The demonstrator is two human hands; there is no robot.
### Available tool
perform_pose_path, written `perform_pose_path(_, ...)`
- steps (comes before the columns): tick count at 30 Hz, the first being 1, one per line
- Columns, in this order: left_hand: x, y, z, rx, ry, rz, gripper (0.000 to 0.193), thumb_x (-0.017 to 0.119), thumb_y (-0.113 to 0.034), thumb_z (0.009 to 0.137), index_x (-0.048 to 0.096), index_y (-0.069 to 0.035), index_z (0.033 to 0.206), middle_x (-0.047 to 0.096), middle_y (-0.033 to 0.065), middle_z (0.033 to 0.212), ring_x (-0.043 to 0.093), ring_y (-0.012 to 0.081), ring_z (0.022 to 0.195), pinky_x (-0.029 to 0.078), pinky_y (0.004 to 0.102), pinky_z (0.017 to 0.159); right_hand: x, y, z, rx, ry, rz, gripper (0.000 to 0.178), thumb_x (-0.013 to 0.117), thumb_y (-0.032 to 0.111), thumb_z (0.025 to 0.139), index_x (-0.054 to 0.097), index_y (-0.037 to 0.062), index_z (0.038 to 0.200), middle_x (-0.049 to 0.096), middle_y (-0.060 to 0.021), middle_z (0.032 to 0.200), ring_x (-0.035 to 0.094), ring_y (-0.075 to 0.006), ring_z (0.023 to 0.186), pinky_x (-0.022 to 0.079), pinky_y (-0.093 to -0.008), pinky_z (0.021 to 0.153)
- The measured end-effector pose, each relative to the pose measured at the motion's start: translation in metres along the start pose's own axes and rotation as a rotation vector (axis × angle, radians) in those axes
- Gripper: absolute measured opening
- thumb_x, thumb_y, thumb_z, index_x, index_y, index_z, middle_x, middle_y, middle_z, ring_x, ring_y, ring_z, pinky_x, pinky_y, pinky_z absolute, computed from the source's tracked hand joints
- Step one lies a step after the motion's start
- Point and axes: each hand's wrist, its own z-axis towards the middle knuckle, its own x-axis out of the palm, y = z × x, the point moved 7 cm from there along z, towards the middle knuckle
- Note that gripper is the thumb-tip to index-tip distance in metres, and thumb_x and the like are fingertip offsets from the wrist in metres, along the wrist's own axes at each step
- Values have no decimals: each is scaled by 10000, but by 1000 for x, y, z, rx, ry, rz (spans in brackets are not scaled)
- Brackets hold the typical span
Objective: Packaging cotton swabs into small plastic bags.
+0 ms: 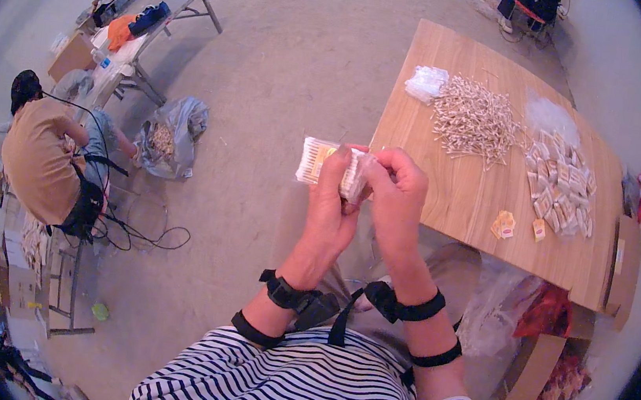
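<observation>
My left hand (329, 205) holds a small transparent pack of cotton swabs (312, 159) in front of me, its thumb across the yellow card inside. White swab tips line up in a row at the pack's left end. With bent fingers, my right hand (401, 189) pinches the plastic at the pack's right end. Exactly how the fingertips grip there is partly hidden. To the right, on the wooden table (418, 172), lies a heap of loose cotton swabs (472, 116). Beside it are many filled swab packs (561, 184) and a few yellow cards (503, 224).
Transparent bags (427, 83) lie at the table's far left corner, and more plastic (551, 117) behind the packs. Cardboard boxes (534, 374) stand below the table. At left, a seated person (49, 157) sits near a grey bag of swabs (173, 140) and cables.
</observation>
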Motion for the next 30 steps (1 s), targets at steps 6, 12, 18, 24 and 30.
perform_pose_path(6,-3,2,3,1,-35,-2,367,573,-429,977,593,-88,1112,643,5,925,614,104,786,489,252,640,-3,-2,0,-24,9,17,109,646,71,863,634,-18,800,630,-39,699,563,-92,646,467,-281,579)
perform_pose_path(12,-13,-2,9,46,-42,49,399,546,-467,988,585,-93,1125,637,7,935,616,106,812,505,267,652,4,-14,-7,193,140,211,195,664,171,915,635,-18,875,642,-37,740,573,-91,664,477,-274,579)
perform_pose_path(18,-9,-1,7,60,-36,15,483,505,-528,997,569,-88,1186,622,25,974,616,131,862,541,301,717,10,-9,-11,117,160,116,158,710,138,877,640,-3,862,652,-25,755,602,-79,679,496,-240,583)
perform_pose_path(24,-3,-2,4,78,-45,43,524,480,-561,996,561,-91,1214,610,26,973,603,133,859,534,296,707,8,-13,-8,130,142,217,128,711,100,863,641,-3,836,650,-17,752,602,-77,661,493,-238,576)
perform_pose_path(30,-3,-2,2,73,-9,95,560,479,-585,986,555,-88,1231,606,18,989,587,113,852,495,274,648,6,-12,-9,176,134,252,111,691,90,873,637,5,826,630,1,744,569,-67,634,461,-226,543)
